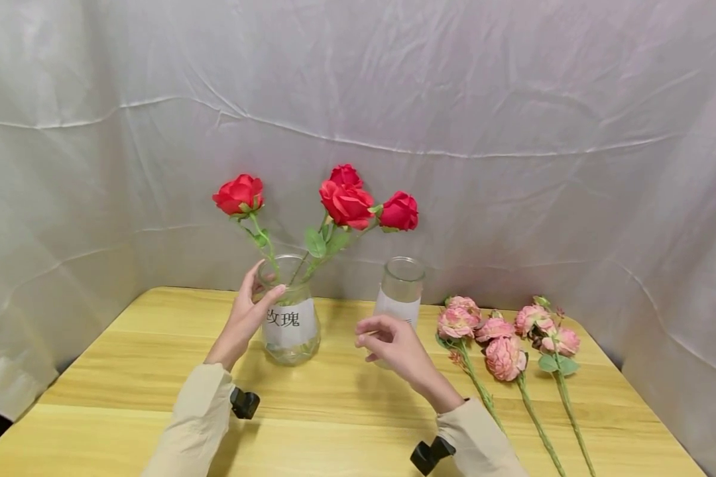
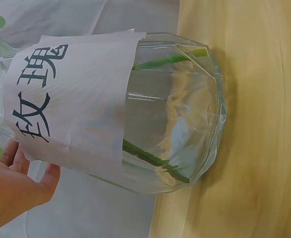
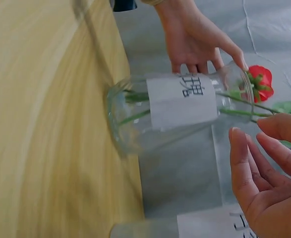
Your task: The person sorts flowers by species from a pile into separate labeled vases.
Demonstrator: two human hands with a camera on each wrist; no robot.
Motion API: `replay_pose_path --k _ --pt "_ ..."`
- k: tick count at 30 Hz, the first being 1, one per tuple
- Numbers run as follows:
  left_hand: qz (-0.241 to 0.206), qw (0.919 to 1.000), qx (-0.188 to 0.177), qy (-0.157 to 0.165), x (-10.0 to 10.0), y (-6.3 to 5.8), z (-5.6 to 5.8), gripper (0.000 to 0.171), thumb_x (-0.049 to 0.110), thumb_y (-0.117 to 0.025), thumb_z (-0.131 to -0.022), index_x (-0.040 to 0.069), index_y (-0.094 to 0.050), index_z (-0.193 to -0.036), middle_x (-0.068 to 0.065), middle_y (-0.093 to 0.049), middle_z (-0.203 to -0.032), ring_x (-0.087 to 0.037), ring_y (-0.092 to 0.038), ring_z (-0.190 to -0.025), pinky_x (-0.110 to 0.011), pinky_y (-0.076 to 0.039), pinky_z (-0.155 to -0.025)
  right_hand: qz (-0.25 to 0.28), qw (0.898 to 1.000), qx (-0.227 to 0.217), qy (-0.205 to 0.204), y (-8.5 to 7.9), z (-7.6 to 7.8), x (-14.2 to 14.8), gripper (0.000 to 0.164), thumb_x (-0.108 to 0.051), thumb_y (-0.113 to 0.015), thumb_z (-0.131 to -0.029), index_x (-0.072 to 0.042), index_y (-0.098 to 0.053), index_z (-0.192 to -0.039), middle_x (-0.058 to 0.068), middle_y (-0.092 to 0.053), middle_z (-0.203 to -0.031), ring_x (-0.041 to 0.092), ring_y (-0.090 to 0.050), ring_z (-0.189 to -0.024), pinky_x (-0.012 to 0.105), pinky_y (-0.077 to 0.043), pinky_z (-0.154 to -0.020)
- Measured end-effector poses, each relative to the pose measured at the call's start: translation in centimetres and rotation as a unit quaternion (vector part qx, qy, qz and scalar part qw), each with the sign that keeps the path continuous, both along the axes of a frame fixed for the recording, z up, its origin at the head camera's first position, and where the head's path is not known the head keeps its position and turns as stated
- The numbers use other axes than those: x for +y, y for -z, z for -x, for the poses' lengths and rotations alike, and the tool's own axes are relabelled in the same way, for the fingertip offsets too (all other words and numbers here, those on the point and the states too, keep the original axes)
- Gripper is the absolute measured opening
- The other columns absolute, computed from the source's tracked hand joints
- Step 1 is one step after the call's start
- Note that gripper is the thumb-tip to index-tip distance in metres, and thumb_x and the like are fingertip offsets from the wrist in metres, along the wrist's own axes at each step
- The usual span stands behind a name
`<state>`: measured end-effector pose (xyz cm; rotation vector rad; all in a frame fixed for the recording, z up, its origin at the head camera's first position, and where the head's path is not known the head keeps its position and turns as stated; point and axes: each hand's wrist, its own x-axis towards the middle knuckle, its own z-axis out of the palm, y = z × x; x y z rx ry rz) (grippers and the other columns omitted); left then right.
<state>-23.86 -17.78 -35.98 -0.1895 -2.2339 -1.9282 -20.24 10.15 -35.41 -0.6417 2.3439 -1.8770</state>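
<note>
My left hand (image 1: pixel 243 324) grips the neck of a clear glass vase (image 1: pixel 290 324), thumb at the front below the rim and fingers round the side. Red artificial roses (image 1: pixel 347 204) stand in this vase, leaning outward; their green stems (image 2: pixel 152 158) show through the faceted base in the left wrist view. A white paper label (image 2: pixel 71 99) with black characters wraps the glass. My right hand (image 1: pixel 396 348) hovers with loosely bent fingers and nothing between them, in front of a second glass vase (image 1: pixel 402 291). That narrower vase also has a white label, partly covered by the hand.
Pink artificial peonies (image 1: pixel 506 358) on three long stems lie on the right side of the wooden table (image 1: pixel 310 424). A grey cloth curtain (image 1: pixel 483 119) hangs right behind the table's back edge. Black wrist-worn devices (image 1: pixel 244 403) sit by both beige sleeves.
</note>
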Motion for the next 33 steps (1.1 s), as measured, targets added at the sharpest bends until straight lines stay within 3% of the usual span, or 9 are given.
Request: replay_pose_path --k 11,23,33 --pt "0.006 0.9999 0.005 -0.011 -2.1 0.0 -0.5 0.080 0.031 -0.056 -0.098 0.014 -0.004 -0.156 -0.018 -0.030 -0.148 -0.031 -0.024 -0.137 -0.048 -0.023 -0.111 -0.011 1.000 -0.013 -0.001 -0.1 -1.7 4.8 0.033 -0.005 -0.063 -0.092 0.016 -0.056 -0.116 0.031 -0.063 -0.106 0.023 -0.066 -0.087 0.034 -0.056 -0.070" --pt "0.007 0.9996 0.008 -0.026 -4.6 -0.1 -1.6 0.080 0.031 -0.053 -0.100 0.016 0.001 -0.156 -0.020 -0.026 -0.150 -0.033 -0.023 -0.139 -0.052 -0.023 -0.110 -0.020 0.997 -0.066 0.044 0.1 -2.4 10.1 0.038 -0.013 -0.061 -0.096 0.013 -0.052 -0.122 0.024 -0.063 -0.111 0.018 -0.065 -0.090 0.034 -0.055 -0.076" --pt "0.006 0.9991 0.007 -0.042 -5.2 -0.3 -1.9 0.080 0.033 -0.053 -0.099 0.018 0.001 -0.156 -0.020 -0.024 -0.152 -0.032 -0.021 -0.139 -0.053 -0.021 -0.110 -0.038 0.992 -0.081 0.093 0.6 -2.8 13.6 0.039 -0.018 -0.063 -0.095 0.009 -0.055 -0.122 0.015 -0.066 -0.109 0.018 -0.065 -0.092 0.035 -0.054 -0.078"
